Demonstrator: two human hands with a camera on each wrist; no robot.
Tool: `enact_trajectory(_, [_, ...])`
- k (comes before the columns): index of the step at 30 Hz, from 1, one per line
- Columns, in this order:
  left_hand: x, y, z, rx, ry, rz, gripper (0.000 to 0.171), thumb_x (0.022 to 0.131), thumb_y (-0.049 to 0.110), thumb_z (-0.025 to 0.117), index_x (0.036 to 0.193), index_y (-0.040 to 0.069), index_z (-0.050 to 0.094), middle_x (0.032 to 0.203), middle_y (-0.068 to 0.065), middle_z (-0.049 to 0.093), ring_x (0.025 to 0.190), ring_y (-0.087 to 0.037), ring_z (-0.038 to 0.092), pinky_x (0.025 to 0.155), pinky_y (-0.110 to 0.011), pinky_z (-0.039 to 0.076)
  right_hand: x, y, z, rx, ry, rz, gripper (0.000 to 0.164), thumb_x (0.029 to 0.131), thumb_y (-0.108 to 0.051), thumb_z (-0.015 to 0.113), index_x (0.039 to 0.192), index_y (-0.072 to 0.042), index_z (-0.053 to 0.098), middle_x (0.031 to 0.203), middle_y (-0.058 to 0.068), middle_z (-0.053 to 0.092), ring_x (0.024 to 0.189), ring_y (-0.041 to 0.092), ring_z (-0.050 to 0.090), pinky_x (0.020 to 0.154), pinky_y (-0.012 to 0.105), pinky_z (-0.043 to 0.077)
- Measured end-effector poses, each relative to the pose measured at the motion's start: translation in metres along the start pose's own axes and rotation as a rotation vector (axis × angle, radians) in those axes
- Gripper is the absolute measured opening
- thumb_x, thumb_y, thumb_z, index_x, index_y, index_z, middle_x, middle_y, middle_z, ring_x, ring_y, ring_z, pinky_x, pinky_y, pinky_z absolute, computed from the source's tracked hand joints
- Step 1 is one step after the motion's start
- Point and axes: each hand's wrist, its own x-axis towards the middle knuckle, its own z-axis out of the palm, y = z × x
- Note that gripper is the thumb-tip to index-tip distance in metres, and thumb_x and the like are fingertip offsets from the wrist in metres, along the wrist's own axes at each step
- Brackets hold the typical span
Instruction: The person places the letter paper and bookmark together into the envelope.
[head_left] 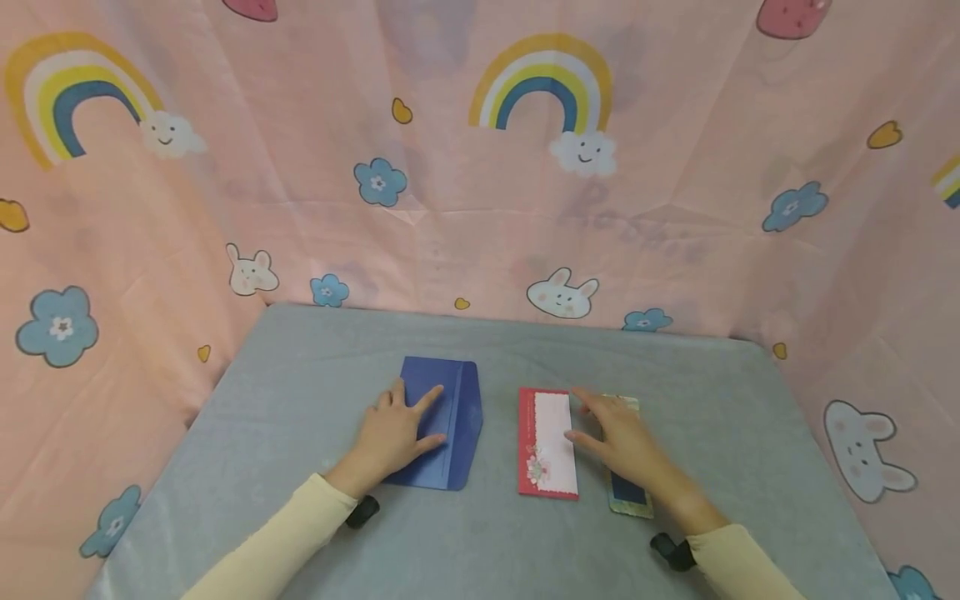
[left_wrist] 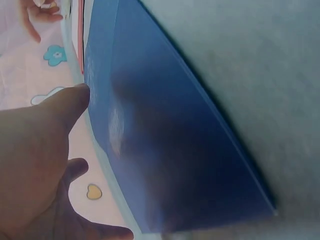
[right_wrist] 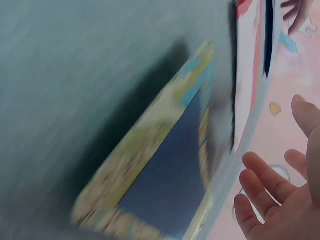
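Observation:
A blue envelope (head_left: 467, 425) with a pointed flap on its right lies on the grey tabletop. Over it my left hand (head_left: 388, 435) is spread, thumb and fingers apart; the left wrist view shows them above the envelope's (left_wrist: 165, 130) surface. To the right lies a red-edged card (head_left: 553, 450) with a white panel and flowers. My right hand (head_left: 628, 443) hovers with extended fingers, its tips by that card's right edge. Partly hidden beneath this hand is a narrow patterned card (head_left: 630, 500) with a dark blue middle, which looks tilted in the right wrist view.
A grey cloth covers the table (head_left: 315, 358). Behind it and at both sides hangs a pink curtain (head_left: 450, 242) printed with rainbows, rabbits and flowers. Black straps (head_left: 672, 552) sit at the wrists, below cream sleeves (head_left: 742, 562).

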Motion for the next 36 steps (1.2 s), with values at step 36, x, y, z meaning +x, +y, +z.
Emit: enact_trajectory(36, [0.01, 0.023, 0.005, -0.046, -0.106, -0.083, 0.075, 0.085, 0.054, 0.07, 0.149, 0.023, 0.045, 0.144, -0.04, 0.042, 0.121, -0.063, 0.049, 0.072, -0.054, 0.058, 0.051, -0.084, 0.044, 0.124, -0.08, -0.082, 0.06, 0.091, -0.035, 0.07, 0.145, -0.017, 0.05, 0.131, 0.011, 0.062, 0.119, 0.027, 0.058, 0.1, 0.047, 0.049])
